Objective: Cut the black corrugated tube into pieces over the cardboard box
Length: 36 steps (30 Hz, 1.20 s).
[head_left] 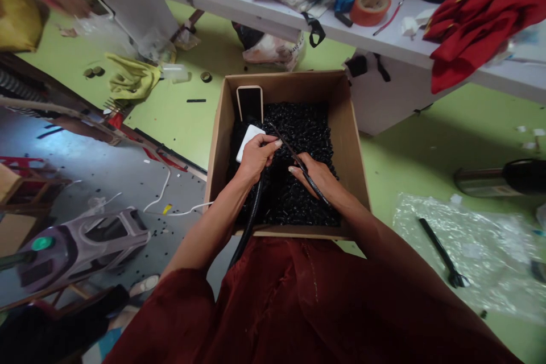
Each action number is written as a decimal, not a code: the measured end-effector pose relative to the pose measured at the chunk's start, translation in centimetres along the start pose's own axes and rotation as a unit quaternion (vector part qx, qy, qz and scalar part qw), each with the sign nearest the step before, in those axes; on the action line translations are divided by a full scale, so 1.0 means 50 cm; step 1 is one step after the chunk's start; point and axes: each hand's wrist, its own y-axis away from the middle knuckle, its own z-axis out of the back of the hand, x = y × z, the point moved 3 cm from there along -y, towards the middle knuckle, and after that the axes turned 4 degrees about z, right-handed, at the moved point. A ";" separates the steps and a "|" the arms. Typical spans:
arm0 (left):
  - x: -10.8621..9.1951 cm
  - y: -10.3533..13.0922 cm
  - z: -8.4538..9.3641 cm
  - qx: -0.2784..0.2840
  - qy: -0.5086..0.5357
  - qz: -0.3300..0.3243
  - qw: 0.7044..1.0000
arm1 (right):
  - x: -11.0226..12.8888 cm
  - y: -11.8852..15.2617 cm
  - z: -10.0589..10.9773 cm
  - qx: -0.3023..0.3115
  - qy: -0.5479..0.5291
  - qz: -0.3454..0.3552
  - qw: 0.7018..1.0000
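Observation:
Over the cardboard box [360, 182], my left hand [256, 156] is closed, its thumb and finger pinched beside the upper part of a long thin dark strip [292, 152]. A black ridged cord [255, 207] runs from under that hand down over the box's front edge toward my lap. My right hand [318, 175] is closed around the dark strip, which slants past its thumb to the wrist. Many small black pieces [298, 116] fill the box beneath both hands. A white block [246, 145] lies behind my left fingers, near a phone [250, 103] leaning in the back left corner.
A cluttered white table [273, 17] stands beyond the box, with orange tape [370, 8] and red cloth [482, 17]. Right, a plastic sheet [482, 250] carries a black stick-like tool [439, 250]. A white cable [179, 214] reaches the box's left side. A yellow cloth [134, 77] lies left.

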 end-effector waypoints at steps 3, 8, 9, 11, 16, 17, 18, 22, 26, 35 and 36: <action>0.001 -0.002 0.000 -0.001 0.006 0.003 1.000 | 0.002 0.001 -0.001 -0.003 0.009 -0.009 1.000; 0.003 -0.004 0.001 -0.002 0.006 0.009 1.000 | 0.004 0.001 -0.004 -0.008 0.032 -0.016 0.999; 0.003 -0.005 0.001 -0.001 0.006 0.011 1.000 | 0.003 0.001 -0.004 -0.008 0.036 -0.018 0.999; 0.004 -0.006 0.002 -0.002 0.004 0.013 1.000 | 0.001 0.000 -0.006 -0.009 0.045 -0.026 0.999; 0.010 -0.013 0.005 -0.008 0.005 0.018 1.000 | -0.004 0.000 -0.012 -0.017 0.059 -0.038 0.997; 0.012 -0.015 0.006 -0.008 -0.001 0.020 1.000 | -0.005 -0.001 -0.012 -0.019 0.061 -0.037 0.997; 0.014 -0.016 0.007 -0.007 -0.008 0.022 1.000 | -0.007 -0.001 -0.011 -0.024 0.064 -0.038 0.997; 0.022 -0.017 0.002 0.012 -0.039 0.035 0.999 | -0.017 -0.002 0.006 -0.068 0.065 -0.064 0.994; 0.021 -0.016 -0.004 0.011 -0.034 0.044 0.998 | -0.027 -0.002 0.028 -0.114 0.046 -0.089 0.988; 0.052 0.003 -0.036 0.182 -0.217 0.040 0.958 | -0.027 -0.003 0.034 -0.117 0.053 -0.091 0.988; 0.061 0.007 -0.043 0.212 -0.261 0.021 0.942 | -0.027 -0.003 0.034 -0.118 0.052 -0.092 0.987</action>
